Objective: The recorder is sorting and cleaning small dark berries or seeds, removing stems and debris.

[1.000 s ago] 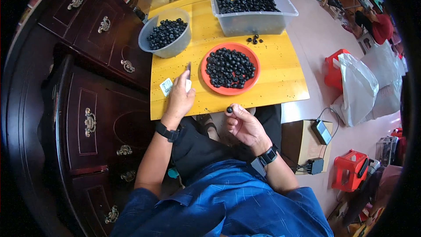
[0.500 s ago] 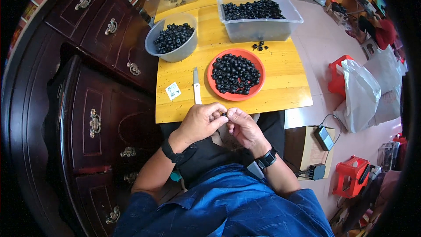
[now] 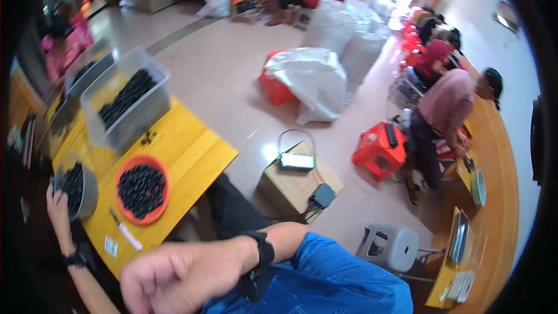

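Note:
My left hand (image 3: 58, 212) is at the outer side of a round translucent tub (image 3: 90, 200) of small black round pieces (image 3: 72, 186). Its fingers curl at the rim and appear to grip it. Raised close to the camera, my right hand (image 3: 183, 273) is blurred, with its fingers curled in; whatever they may hold is hidden. A red-orange plate (image 3: 167, 195) heaped with the same black pieces, some with a hole, sits on the yellow table (image 3: 197, 148). Beside it lie a white-handled knife (image 3: 127, 234) and a small white printed card (image 3: 110, 246).
A rectangular clear bin (image 3: 125, 125) of black pieces stands farther back, with loose pieces (image 3: 149, 138) next to it. Right of the table are a cardboard box (image 3: 276, 183) carrying electronic devices, red stools (image 3: 381, 151), a grey stool (image 3: 389, 247) and white sacks (image 3: 314, 81). Several people work nearby.
The view has swung to the right. My hands, which were together at a small black piece, have parted: the left went to the round tub, the right came up near the camera.

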A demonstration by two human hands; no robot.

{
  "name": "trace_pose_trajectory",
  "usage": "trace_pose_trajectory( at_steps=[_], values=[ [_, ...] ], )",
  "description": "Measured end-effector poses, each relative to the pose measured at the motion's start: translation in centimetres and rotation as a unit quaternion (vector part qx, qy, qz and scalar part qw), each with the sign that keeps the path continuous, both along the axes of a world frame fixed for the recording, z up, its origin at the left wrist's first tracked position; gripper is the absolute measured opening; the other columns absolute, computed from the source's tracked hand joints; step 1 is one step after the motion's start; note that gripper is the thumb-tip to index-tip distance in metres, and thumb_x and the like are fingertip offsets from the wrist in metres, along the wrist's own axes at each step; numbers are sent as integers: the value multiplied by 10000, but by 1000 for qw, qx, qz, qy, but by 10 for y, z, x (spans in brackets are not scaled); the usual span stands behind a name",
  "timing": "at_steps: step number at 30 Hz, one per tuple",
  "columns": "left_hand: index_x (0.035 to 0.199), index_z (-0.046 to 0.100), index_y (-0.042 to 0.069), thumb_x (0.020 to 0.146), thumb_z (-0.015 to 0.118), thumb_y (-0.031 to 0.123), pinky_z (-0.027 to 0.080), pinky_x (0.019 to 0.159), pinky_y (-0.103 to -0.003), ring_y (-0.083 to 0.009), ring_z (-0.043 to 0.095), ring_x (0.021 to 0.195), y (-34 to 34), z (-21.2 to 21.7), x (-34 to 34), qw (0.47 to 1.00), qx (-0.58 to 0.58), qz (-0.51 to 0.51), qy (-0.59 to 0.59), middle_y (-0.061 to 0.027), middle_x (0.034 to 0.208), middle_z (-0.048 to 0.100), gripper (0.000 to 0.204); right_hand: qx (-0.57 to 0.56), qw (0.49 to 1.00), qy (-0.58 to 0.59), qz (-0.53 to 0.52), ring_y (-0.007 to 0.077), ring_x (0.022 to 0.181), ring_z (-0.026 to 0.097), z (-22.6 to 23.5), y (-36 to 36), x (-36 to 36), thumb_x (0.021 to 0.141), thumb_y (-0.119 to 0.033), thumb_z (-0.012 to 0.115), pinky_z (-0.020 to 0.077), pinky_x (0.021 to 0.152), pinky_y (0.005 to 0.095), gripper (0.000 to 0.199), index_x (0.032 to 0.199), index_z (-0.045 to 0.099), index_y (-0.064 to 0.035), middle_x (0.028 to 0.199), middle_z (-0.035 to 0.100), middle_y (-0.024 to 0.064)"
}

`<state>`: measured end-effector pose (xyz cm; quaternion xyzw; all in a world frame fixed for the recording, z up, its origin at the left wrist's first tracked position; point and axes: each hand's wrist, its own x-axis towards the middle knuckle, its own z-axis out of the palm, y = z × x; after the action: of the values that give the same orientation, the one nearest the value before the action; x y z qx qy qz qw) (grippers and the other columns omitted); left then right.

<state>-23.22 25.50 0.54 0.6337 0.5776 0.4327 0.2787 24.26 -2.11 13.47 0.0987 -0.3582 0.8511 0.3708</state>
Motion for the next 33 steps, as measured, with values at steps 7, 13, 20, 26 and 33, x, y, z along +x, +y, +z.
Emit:
trace_pose_trajectory(
  at_steps=[7, 13, 20, 26, 33],
  values=[
    [1413, 413, 2, 943, 522, 23, 380, 691, -174, -45, 458, 798, -79, -16, 123, 992, -75, -80, -59, 8, 1035, 522, 483, 199, 972, 108, -59, 148, 796, 625, 29, -23, 30, 931, -231, 693, 488, 668, 279, 327, 1068, 608, 53, 947, 643, 104],
    [1296, 515, 20, 911, 591, 83, 489, 713, -272, -114, 579, 813, -181, 7, 166, 968, -166, -187, 0, -55, 1020, 597, 397, 301, 932, 162, -117, 261, 753, 596, 39, -9, 37, 937, -280, 675, 454, 707, 393, 284, 858, 665, -6, 831, 621, 98],
    [1179, 634, 22, 913, 680, 142, 469, 808, -317, -174, 570, 911, -212, 17, 204, 977, -35, -189, 94, -80, 1038, 628, 295, 210, 974, 87, -4, 179, 756, 598, -8, 4, 28, 919, -189, 699, 498, 831, 360, 219, 884, 638, 18, 824, 606, 81],
    [1215, 624, 48, 877, 696, 138, 468, 884, -377, -244, 594, 1008, -208, -32, 219, 946, 166, -180, 211, -140, 1141, 627, 357, 186, 982, 9, 27, 115, 722, 569, -12, 0, 19, 916, -151, 705, 460, 639, 243, 210, 901, 606, 33, 827, 593, 64],
    [1257, 612, 78, 836, 714, 134, 467, 973, -447, -326, 621, 1121, -328, -153, 123, 845, 238, -54, 476, -209, 1262, 627, 437, 247, 969, 1, 25, 212, 691, 591, -33, 8, 8, 930, -224, 687, 456, 632, 329, 221, 879, 626, -18, 777, 614, 70]
  ],
)
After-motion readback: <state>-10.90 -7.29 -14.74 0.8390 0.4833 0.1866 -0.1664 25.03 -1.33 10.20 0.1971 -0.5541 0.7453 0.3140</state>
